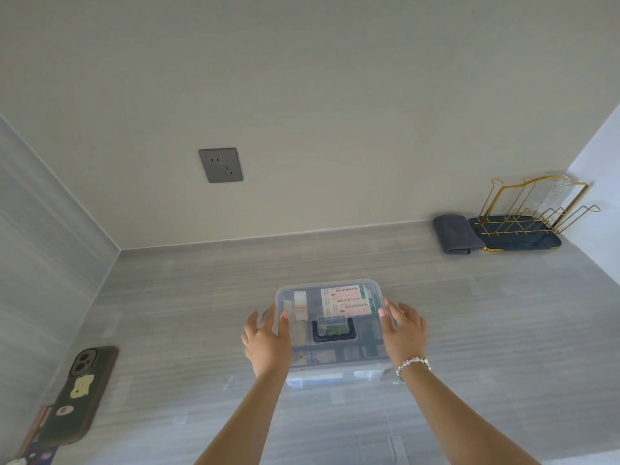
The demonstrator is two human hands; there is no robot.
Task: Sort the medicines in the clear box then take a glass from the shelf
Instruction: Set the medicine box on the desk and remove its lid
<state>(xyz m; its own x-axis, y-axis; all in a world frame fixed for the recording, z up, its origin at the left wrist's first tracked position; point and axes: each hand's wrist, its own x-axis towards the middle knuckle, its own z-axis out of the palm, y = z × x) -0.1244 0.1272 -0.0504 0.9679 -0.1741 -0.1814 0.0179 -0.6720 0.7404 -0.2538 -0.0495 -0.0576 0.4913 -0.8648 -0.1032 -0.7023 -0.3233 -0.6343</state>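
Head view, forward-down, close over counter (469, 330)

Box (330, 359): clear plastic, slightly frosted. Surface (469, 330): matt grey, streaked stone look. Rack (533, 209): glossy gold wire on dark tray (523, 245). Cloth (454, 234): soft grey fabric. Glass (555, 193): clear, ribbed.
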